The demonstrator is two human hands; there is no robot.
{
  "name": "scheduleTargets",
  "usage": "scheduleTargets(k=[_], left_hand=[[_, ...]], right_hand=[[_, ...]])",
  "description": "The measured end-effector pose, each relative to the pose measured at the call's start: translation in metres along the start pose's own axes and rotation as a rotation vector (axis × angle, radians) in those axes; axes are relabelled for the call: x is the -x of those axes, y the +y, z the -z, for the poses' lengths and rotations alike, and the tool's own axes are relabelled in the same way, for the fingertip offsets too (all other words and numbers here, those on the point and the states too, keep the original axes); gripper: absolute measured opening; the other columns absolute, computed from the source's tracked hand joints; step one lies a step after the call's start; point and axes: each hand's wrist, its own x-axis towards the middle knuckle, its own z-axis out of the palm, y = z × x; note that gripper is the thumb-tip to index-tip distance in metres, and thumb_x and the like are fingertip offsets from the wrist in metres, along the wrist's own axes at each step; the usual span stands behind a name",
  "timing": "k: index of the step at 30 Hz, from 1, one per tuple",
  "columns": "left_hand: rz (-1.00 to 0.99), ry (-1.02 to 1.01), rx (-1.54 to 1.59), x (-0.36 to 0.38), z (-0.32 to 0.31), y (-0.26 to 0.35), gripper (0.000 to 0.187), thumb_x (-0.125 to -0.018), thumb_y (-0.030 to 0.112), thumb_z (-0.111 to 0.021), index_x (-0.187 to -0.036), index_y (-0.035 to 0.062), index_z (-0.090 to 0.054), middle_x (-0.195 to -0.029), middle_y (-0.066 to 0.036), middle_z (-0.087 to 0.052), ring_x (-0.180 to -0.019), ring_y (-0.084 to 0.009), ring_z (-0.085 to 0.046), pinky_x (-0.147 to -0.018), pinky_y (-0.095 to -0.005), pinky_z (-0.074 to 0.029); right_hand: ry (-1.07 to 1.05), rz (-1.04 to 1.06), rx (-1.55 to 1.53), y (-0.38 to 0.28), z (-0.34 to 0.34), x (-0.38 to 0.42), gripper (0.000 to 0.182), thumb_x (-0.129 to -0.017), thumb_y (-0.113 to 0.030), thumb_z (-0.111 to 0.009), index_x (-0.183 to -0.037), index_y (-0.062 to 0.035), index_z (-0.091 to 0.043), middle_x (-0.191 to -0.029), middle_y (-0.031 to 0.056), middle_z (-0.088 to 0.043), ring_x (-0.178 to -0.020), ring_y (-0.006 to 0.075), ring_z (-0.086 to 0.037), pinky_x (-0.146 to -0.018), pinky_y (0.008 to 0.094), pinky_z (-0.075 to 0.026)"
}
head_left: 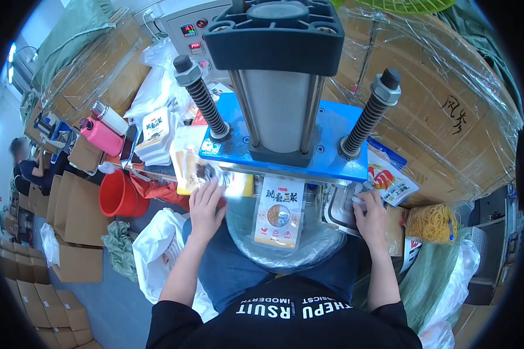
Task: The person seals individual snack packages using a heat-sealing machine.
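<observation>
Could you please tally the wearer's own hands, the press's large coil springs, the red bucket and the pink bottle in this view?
Left hand and right hand: 2
Coil springs: 2
Red bucket: 1
Pink bottle: 1
Total: 6

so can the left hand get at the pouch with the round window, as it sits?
Probably yes: the pouch juts toward the person from under the blue press plate, and nothing visible blocks its near end from the left hand.

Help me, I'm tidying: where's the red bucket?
In the head view's left half, the red bucket appears just below the pink bottle, left of the left hand.
</observation>
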Motion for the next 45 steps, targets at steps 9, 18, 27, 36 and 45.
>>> scheduleTargets(k=[9, 18, 27, 36, 45], left_hand=[[0.047, 0.27, 0.159, -0.036, -0.002, -0.019, 0.023, -0.064, -0.006, -0.061, -0.084, 0.0041, -0.066, -0.085, -0.008, -0.06, -0.083, -0.0281, -0.056, -0.074, -0.0372, -0.046], [0.201, -0.034, 0.424, -0.04, 0.012, -0.035, 0.014, -0.071, -0.002, -0.067, -0.084, -0.0009, -0.067, -0.085, -0.011, -0.06, -0.083, -0.0294, -0.059, -0.072, -0.0348, -0.046], [0.052, 0.015, 0.581, -0.02, 0.039, 0.093, 0.019, -0.061, 0.003, -0.076, -0.075, 0.0026, -0.064, -0.075, -0.008, -0.059, -0.072, -0.0258, -0.052, -0.065, -0.0344, -0.042], [0.56, -0.654, 1.299, 0.006, 0.027, 0.107, 0.018, -0.084, 0.013, -0.068, -0.095, -0.0017, -0.068, -0.079, -0.002, -0.066, -0.07, -0.0056, -0.057, -0.065, -0.0222, -0.048], [1.032, -0.345, 1.683, -0.025, -0.018, 0.095, 0.015, -0.083, 0.002, -0.064, -0.096, -0.006, -0.064, -0.091, -0.013, -0.068, -0.077, -0.0172, -0.066, -0.071, -0.0299, -0.054]], right_hand=[[0.191, -0.002, -0.475, 0.009, -0.018, -0.008, 0.025, -0.084, 0.001, -0.059, -0.108, -0.0029, -0.06, -0.091, 0.0032, -0.055, -0.071, 0.0087, -0.05, -0.063, 0.0233, -0.041], [-0.012, -0.089, -0.859, -0.028, -0.01, 0.0, 0.024, -0.083, 0.002, -0.059, -0.107, -0.0027, -0.061, -0.091, 0.0016, -0.055, -0.071, 0.0087, -0.051, -0.07, 0.0206, -0.043], [-0.394, -0.036, -0.792, -0.076, 0.021, 0.0, 0.017, -0.083, -0.004, -0.065, -0.1, -0.0015, -0.062, -0.088, 0.0076, -0.065, -0.073, 0.0148, -0.061, -0.065, 0.0271, -0.05], [-0.427, 0.101, -0.809, -0.096, -0.004, 0.007, 0.023, -0.084, -0.009, -0.064, -0.106, -0.0023, -0.061, -0.091, 0.0098, -0.064, -0.078, 0.0168, -0.06, -0.068, 0.03, -0.049], [-0.416, -0.22, -0.892, -0.053, 0.005, 0.007, 0.03, -0.088, -0.006, -0.058, -0.117, 0.0022, -0.055, -0.094, 0.0084, -0.063, -0.072, 0.0117, -0.063, -0.054, 0.0215, -0.049]])
